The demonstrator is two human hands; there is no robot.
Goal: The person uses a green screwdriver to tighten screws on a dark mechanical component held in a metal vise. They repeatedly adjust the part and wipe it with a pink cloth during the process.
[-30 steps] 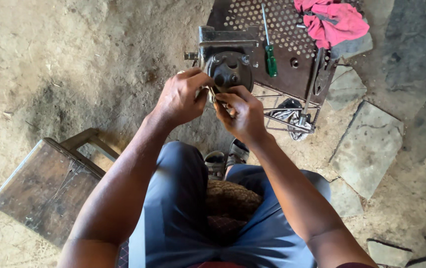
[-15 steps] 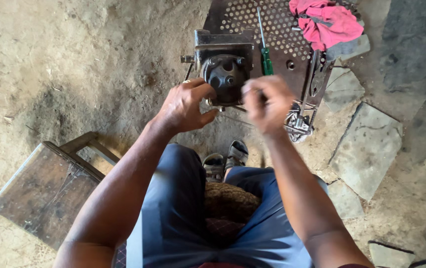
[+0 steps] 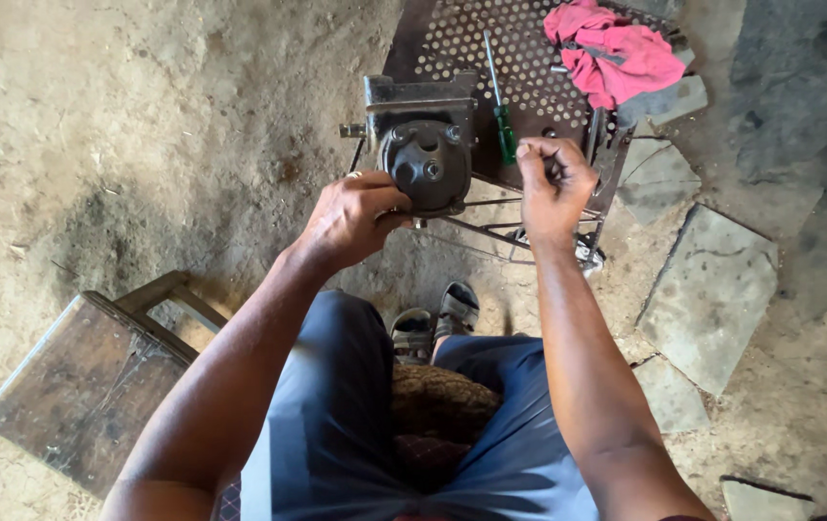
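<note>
- Grey metal housing (image 3: 426, 164), round-faced and bolted at its corners, sits at the near edge of the perforated metal stand (image 3: 452, 39), right in front of the knees.
- Left hand (image 3: 353, 217) is on its lower left side, fingers curled against the casting and holding it.
- Right hand (image 3: 554, 183) is up beside the housing, apart from it, fingers pinched tight into a near fist; what they grip is too small to tell.
- Green-handled screwdriver (image 3: 502, 111) lies on the stand between housing and right hand.
- Pink rag (image 3: 611, 53) bunched at the stand's far right.
- Wooden stool (image 3: 85, 386) on the dirt, low left; flat stones (image 3: 707, 289) off to the right.
</note>
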